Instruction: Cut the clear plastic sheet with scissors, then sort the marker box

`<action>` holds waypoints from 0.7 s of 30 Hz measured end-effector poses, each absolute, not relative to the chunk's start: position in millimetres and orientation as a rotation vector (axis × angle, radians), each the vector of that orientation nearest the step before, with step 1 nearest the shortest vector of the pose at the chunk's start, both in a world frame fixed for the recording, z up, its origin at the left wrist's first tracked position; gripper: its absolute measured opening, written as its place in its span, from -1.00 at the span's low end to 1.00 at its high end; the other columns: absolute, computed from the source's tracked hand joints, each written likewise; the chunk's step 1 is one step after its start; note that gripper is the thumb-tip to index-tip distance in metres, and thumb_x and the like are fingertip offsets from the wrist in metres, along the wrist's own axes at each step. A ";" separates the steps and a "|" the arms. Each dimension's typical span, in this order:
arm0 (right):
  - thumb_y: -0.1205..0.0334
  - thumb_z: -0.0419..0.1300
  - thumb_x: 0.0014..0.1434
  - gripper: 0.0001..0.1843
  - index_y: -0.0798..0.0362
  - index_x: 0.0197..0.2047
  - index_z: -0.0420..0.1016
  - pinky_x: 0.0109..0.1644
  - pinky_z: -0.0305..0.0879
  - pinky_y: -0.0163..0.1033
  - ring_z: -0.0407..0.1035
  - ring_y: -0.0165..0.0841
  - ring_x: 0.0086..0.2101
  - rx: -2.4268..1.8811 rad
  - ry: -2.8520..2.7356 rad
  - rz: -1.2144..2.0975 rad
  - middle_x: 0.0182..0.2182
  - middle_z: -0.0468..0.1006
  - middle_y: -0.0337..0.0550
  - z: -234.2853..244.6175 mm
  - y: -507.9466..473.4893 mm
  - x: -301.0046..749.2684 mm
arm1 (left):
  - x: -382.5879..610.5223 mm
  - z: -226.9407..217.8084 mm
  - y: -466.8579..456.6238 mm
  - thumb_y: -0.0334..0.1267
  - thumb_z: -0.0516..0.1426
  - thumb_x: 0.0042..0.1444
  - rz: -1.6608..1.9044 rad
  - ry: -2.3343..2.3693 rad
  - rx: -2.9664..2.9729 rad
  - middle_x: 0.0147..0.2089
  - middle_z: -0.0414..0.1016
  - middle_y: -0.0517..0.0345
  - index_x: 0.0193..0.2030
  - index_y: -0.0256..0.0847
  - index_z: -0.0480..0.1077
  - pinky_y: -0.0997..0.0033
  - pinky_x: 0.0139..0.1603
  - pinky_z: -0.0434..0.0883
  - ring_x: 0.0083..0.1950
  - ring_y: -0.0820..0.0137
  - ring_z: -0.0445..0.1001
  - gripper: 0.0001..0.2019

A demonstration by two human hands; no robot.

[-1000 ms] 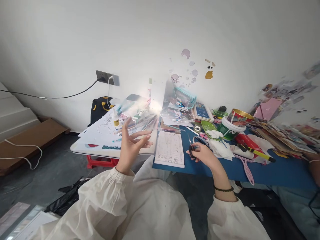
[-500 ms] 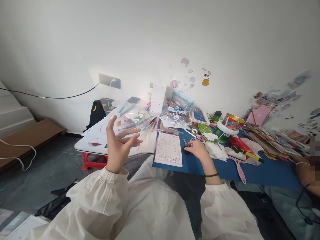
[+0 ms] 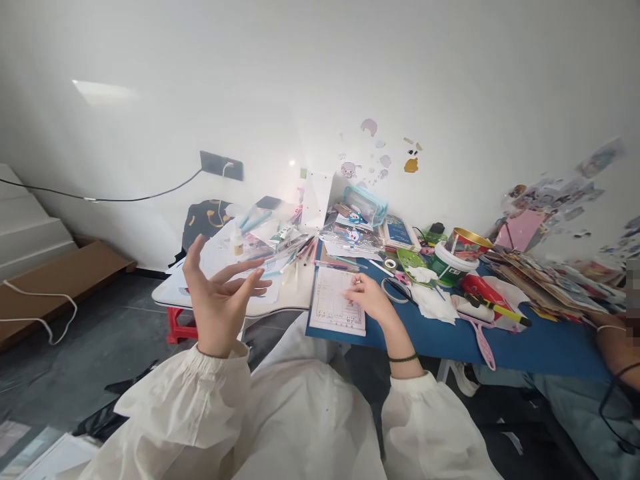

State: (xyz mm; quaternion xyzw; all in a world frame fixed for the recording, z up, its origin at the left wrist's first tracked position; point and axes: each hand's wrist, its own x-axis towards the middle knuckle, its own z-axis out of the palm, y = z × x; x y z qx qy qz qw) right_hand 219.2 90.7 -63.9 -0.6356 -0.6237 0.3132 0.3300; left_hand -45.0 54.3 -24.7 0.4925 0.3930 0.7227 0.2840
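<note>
My left hand [image 3: 217, 300] is raised in front of the white table [image 3: 295, 293], fingers spread and slightly curled, with nothing visible in them. My right hand [image 3: 373, 298] hovers over the printed paper pad [image 3: 333, 310] on the blue tabletop, its fingers loosely bent and apart. Whether the fingertips touch the paper is unclear. Just right of that hand lies a grey ring-shaped item [image 3: 396, 291], partly covered. Above it sits a small roll of tape [image 3: 390, 265]. Crumpled white tissue [image 3: 433, 303] is farther right.
Pens and clear plastic packets [image 3: 300, 250] clutter the white table's right side. A white-and-green tub [image 3: 450, 263], a pink-handled lint roller [image 3: 484, 343] and a stack of cardboard [image 3: 540, 273] occupy the blue table [image 3: 550, 353]. Another person's arm [image 3: 613, 347] rests at far right.
My right hand has moved left, from dark-handled scissors to above the paper pad. The scissors' dark handles no longer show there. My left hand has shifted slightly left and down.
</note>
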 end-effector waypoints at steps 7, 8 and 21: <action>0.05 0.35 -0.06 -0.71 0.05 -0.39 0.41 -0.40 0.32 -0.29 0.45 -0.36 -0.48 -1.182 -1.059 0.945 -0.49 0.59 -0.16 -48.3 40.0 234.5 | -55.7 -24.0 53.2 -0.28 0.33 -0.08 1.796 1.044 1.311 -0.30 0.59 0.19 0.33 -0.03 -0.13 0.32 -0.46 0.58 -0.48 0.31 0.58 -0.08; 0.07 0.36 -0.06 -0.72 0.04 -0.40 0.42 -0.41 0.31 -0.30 0.46 -0.37 -0.47 -1.121 -0.983 0.951 -0.47 0.60 -0.17 -47.1 34.6 237.1 | -55.8 -24.5 53.2 -0.27 0.33 -0.08 1.747 1.035 1.315 -0.30 0.59 0.18 0.34 -0.02 -0.13 0.32 -0.46 0.58 -0.48 0.31 0.58 -0.07; 0.08 0.43 -0.19 -0.73 -0.01 -0.38 0.59 0.16 0.20 -0.14 0.14 -0.13 0.21 -0.839 -0.596 0.979 0.19 0.34 -0.14 -59.3 55.6 193.1 | -23.0 -31.5 50.8 -0.06 0.30 -0.09 1.324 0.885 1.386 -0.26 0.59 0.01 0.36 -0.11 -0.18 0.38 -0.55 0.51 -0.54 0.33 0.54 -0.03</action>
